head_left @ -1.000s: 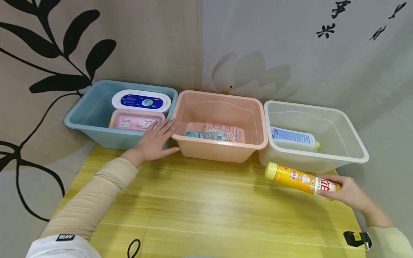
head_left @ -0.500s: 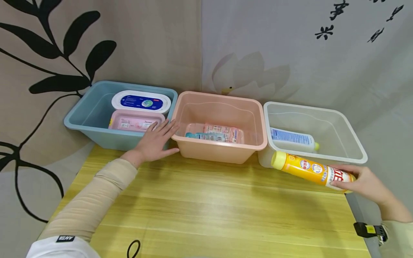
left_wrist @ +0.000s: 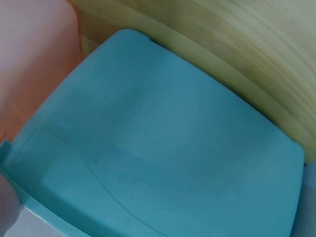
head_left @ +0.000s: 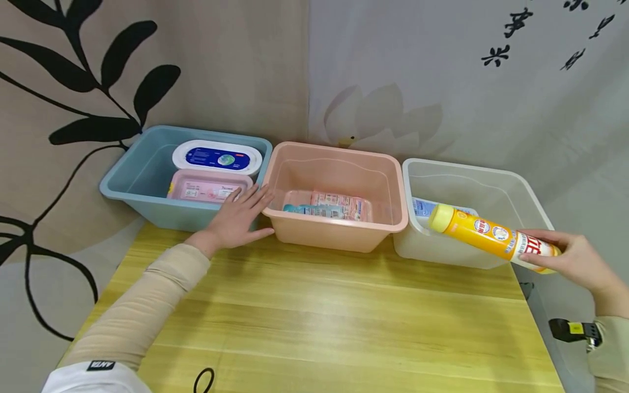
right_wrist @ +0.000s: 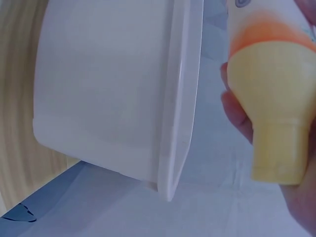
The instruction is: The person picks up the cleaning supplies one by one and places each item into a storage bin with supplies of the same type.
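Observation:
My right hand (head_left: 572, 259) grips a yellow-orange bottle (head_left: 484, 234) by its white-labelled end. Tilted, its yellow far end higher, the bottle overlaps the front rim of the white bin (head_left: 442, 252) in the head view. The right wrist view shows the bottle's tapered yellow end (right_wrist: 281, 98) with fingers around it, beside the bin's outer wall. Inside that bin lies a white bottle with a blue label (head_left: 421, 208), partly hidden. My left hand (head_left: 236, 221) is spread with straight fingers at the front rims of the blue bin (head_left: 157, 210) and the pink bin (head_left: 334, 234).
A white oval pack (head_left: 216, 156) and a pink box (head_left: 208, 188) lie in the blue bin. The pink bin contains a light-blue item (head_left: 314, 210) and a pink printed package (head_left: 349, 203). All three bins line the back of the wooden table (head_left: 319, 322), before a curtain (head_left: 236, 71).
My right hand has carried the yellow-orange bottle up and to the right, from in front of the white bin to its front rim. The left hand has stayed in place.

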The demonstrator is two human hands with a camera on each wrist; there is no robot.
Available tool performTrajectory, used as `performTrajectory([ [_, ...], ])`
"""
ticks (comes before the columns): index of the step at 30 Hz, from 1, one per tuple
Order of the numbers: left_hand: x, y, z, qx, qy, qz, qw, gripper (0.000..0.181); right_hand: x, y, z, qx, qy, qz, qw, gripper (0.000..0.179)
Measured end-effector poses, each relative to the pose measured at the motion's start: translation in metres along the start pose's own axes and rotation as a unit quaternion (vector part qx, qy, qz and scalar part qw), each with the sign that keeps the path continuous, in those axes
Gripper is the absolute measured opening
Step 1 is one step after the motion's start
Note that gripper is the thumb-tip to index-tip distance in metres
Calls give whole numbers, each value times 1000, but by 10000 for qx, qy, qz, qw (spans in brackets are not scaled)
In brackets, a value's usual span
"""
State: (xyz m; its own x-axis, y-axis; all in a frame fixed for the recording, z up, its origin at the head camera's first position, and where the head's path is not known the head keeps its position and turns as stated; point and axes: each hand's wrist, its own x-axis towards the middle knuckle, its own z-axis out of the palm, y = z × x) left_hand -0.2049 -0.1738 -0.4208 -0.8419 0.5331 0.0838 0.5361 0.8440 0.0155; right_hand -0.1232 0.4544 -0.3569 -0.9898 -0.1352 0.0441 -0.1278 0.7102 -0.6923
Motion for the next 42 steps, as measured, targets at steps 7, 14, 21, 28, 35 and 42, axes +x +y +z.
performTrajectory([
  [7,-1,1,-1,-42,-55,-2,10000,86,18,3,-10,-230,84,355,9991,40],
  [14,-1,2,-1,-23,-39,14,10000,86,39,5,-16,-501,25,546,9973,36],
  [21,-1,2,-1,-7,-67,75,9999,86,61,6,-15,-731,-246,803,9938,30],
  [28,-1,3,-1,1,-25,127,9999,85,78,11,-10,-808,-513,1018,9902,48],
  [35,-1,4,-2,-58,12,59,10000,85,88,15,-2,-614,-571,1096,9904,56],
  [42,-2,3,-2,11,-56,44,10000,86,96,18,3,-645,-649,1098,9897,62],
])
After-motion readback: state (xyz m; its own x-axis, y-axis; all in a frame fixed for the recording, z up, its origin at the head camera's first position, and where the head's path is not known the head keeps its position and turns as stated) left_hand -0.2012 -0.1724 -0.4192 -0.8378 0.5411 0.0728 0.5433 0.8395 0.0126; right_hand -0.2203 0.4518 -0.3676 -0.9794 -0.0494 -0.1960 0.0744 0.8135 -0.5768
